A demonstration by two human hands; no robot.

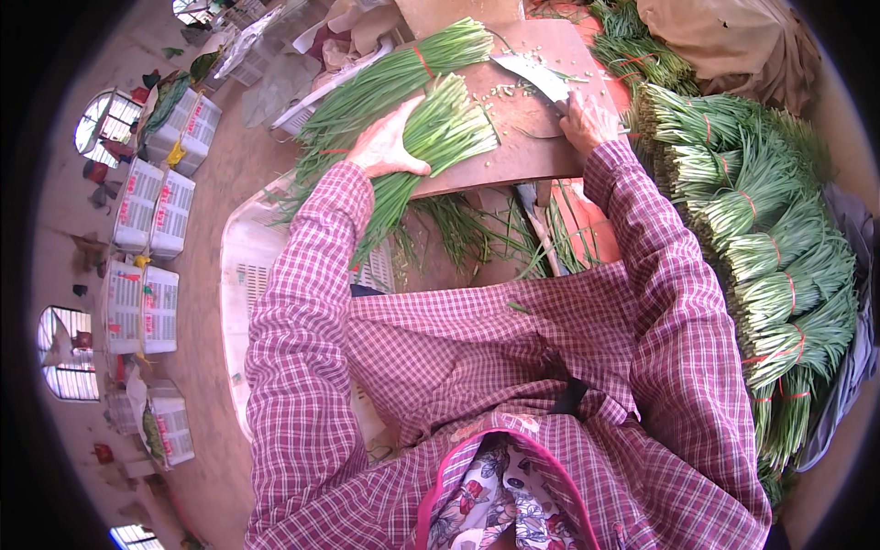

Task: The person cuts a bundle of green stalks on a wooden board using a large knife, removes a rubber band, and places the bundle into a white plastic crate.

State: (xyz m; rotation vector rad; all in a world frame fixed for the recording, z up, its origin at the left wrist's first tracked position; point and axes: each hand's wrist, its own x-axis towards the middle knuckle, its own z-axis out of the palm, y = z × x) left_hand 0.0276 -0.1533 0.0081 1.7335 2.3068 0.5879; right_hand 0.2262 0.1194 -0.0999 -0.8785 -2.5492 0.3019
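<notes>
My left hand [392, 141] grips a bundle of green stalks [450, 124], perhaps chives or garlic stems, with their pale cut ends pointing right over a wooden board [529, 158]. Behind it lies a second bundle [426, 58] tied with a red band. My right hand [589, 122] holds a cleaver-like knife [533, 75] by its handle near the board's right edge, the blade pointing up and left. Small cut bits of stalk are scattered on the board around the blade.
Many red-banded bundles [763, 199] are stacked at the right, beside a brown cloth [729, 34]. A white plastic crate [237, 268] stands at my left. Loose stalks [457, 223] lie below the board. Several packed white crates [165, 206] line the far left.
</notes>
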